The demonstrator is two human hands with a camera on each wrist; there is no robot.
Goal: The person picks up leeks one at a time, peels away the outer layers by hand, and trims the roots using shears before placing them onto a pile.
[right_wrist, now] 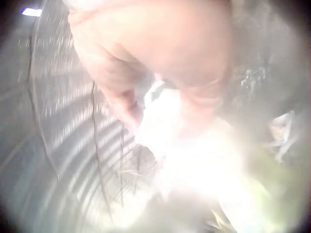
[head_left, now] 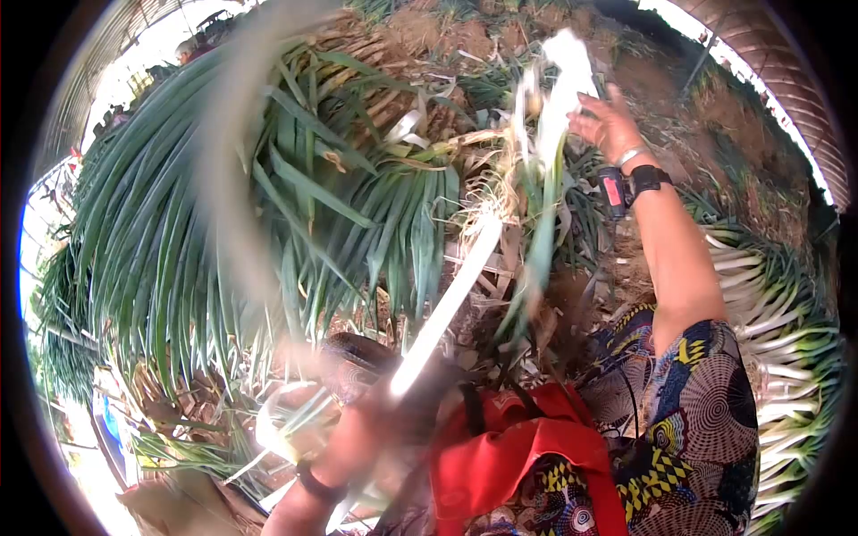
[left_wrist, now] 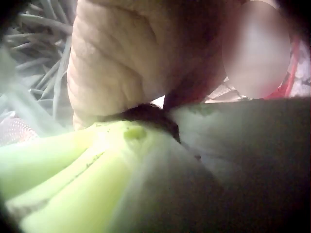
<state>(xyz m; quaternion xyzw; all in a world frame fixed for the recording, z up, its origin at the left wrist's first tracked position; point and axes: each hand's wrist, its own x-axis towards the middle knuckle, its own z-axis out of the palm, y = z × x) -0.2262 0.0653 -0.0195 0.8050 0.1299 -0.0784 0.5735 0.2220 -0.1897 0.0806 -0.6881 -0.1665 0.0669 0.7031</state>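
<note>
My left hand [head_left: 357,438] grips a long green onion [head_left: 447,304] low in front of me. Its bright white shank slants up and away to a tuft of pale roots [head_left: 492,198]. The left wrist view shows the thumb side of the hand against the pale green place where the leaves [left_wrist: 77,179] fork. Farther out, my right hand [head_left: 612,129] pinches a white strip of onion leaf [head_left: 565,76], with a green end trailing below it. In the right wrist view glare washes out much of that strip [right_wrist: 163,116] between thumb and fingers.
A big heap of green onions [head_left: 161,205] lies at the left, leaves towards me. Cleaned onions with white shanks [head_left: 778,357] line the right side. Scraps of leaf litter the soil [head_left: 626,277]. A red cloth [head_left: 518,447] covers my lap.
</note>
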